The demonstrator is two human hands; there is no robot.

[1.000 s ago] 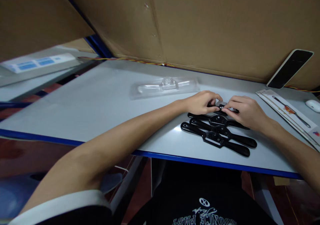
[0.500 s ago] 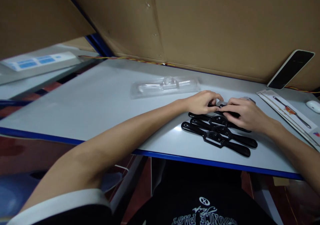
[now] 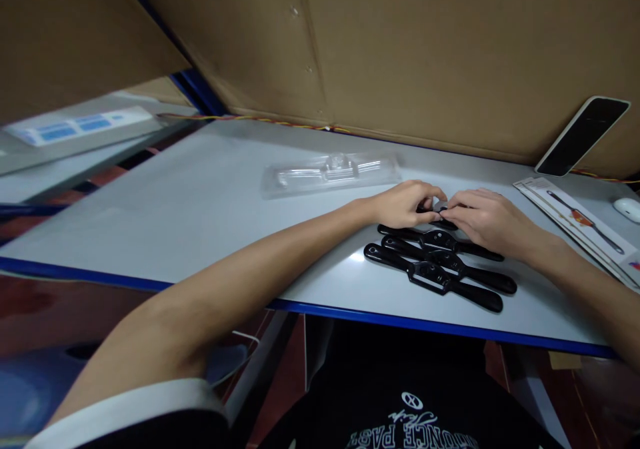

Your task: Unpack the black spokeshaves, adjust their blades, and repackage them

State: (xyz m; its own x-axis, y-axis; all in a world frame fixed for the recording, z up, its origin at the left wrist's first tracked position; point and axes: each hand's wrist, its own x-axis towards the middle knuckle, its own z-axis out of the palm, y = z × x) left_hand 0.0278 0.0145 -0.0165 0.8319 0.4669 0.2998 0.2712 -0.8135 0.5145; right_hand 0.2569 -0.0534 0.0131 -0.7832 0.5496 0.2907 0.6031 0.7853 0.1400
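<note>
Three black spokeshaves lie in a staggered row on the table: a near one (image 3: 433, 277), a middle one (image 3: 447, 260) and a far one (image 3: 440, 239). Just behind the far one, my left hand (image 3: 406, 206) is closed around another black spokeshave, mostly hidden by the fingers. My right hand (image 3: 484, 217) meets it there, with thumb and fingertips pinched at that tool's middle. Any small part between the right fingertips is too covered to make out.
A clear plastic blister tray (image 3: 333, 174) lies behind my left forearm. Printed cards (image 3: 583, 219) with a spokeshave picture are stacked at the right, near a leaning phone-like device (image 3: 583, 136) and a white mouse-like object (image 3: 627, 209). A cardboard wall (image 3: 425, 56) stands behind.
My right hand has shifted slightly, its fingers now covering the grey metal piece that showed between the hands before. My left hand stays in place; the spokeshaves on the table lie as they did.
</note>
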